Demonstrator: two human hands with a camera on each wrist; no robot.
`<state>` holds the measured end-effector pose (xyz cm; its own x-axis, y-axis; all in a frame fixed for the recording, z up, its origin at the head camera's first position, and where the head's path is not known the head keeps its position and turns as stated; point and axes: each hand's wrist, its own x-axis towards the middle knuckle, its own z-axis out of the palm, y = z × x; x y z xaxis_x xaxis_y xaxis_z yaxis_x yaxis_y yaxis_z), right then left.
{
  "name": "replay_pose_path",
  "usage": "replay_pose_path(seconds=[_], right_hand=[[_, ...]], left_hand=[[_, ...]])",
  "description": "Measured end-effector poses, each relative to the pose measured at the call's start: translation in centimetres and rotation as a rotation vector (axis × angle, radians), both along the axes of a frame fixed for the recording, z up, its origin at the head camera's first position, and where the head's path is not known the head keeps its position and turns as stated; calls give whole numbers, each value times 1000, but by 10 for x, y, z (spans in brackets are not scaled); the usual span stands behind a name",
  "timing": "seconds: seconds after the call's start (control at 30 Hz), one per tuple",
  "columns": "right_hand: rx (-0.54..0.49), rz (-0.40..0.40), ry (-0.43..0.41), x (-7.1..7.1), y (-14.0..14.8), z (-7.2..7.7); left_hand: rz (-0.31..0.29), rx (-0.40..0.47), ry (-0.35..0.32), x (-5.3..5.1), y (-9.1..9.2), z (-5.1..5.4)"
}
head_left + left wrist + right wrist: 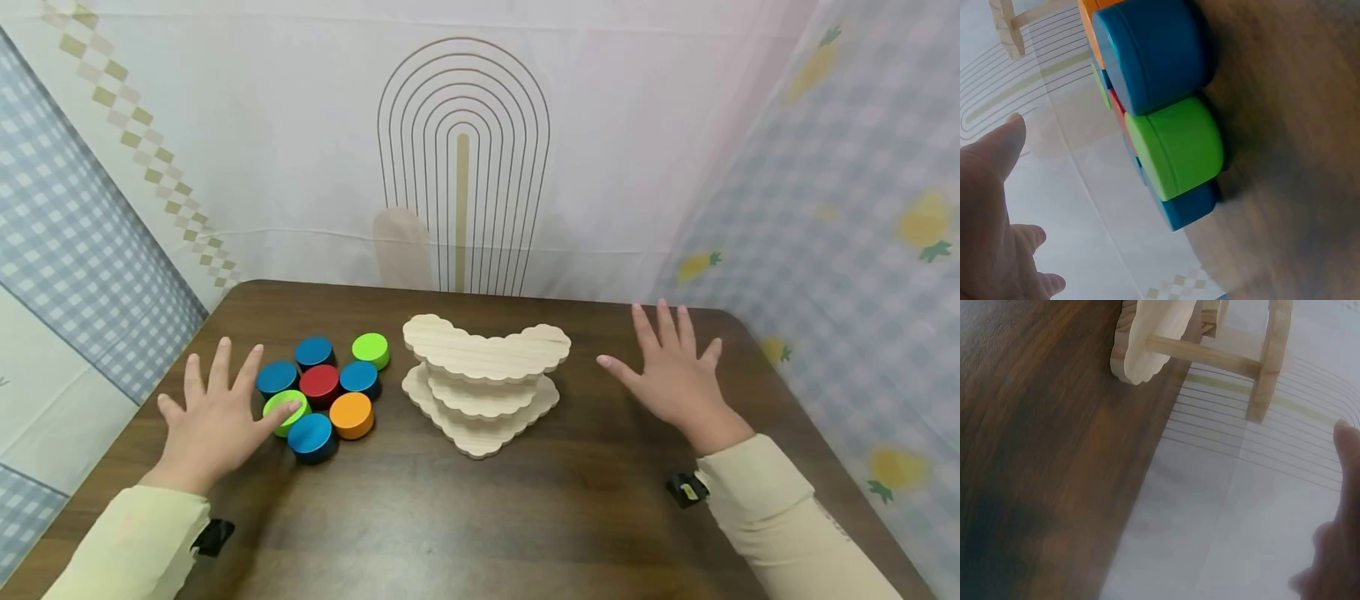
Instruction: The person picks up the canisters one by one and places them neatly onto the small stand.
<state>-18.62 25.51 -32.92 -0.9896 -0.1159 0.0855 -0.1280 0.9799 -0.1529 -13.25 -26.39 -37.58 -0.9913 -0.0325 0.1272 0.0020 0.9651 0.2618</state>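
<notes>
My left hand [217, 425] is spread with straight fingers beside a cluster of short round blocks on the left of the table. In the head view its thumb overlaps a green block [277, 403]; the left wrist view shows the thumb apart from the blocks. Around a red block [320, 384] sit several blue blocks [312, 437], an orange block [352, 415] and another green block [371, 350]. At the middle stands a tiered pale wooden stand [487, 354] with scalloped edges, its shelves joined by a post [1204, 355]. To its right my right hand [675, 379] is spread, holding nothing.
The dark wooden table [480, 525] has rounded far corners. A white patterned cloth [300, 150] hangs behind it, and blue checked cloth [847, 275] hangs at the right side. Each wrist wears a strap with a small dark device [213, 537].
</notes>
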Motion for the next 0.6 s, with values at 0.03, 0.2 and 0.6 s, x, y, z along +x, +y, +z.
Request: replay_pose_path(seconds=[0.03,0.2,0.6], right_hand=[[-8,6,2,-1,-1,-1],[-61,29,-2,-4,-5,-9],[-204,119,-43,-15,-16,-27]], left_hand=[[1,6,1,1,0,-1],[-3,42,-6,5,0,-7],[11,159,-61,1,-12,-18]])
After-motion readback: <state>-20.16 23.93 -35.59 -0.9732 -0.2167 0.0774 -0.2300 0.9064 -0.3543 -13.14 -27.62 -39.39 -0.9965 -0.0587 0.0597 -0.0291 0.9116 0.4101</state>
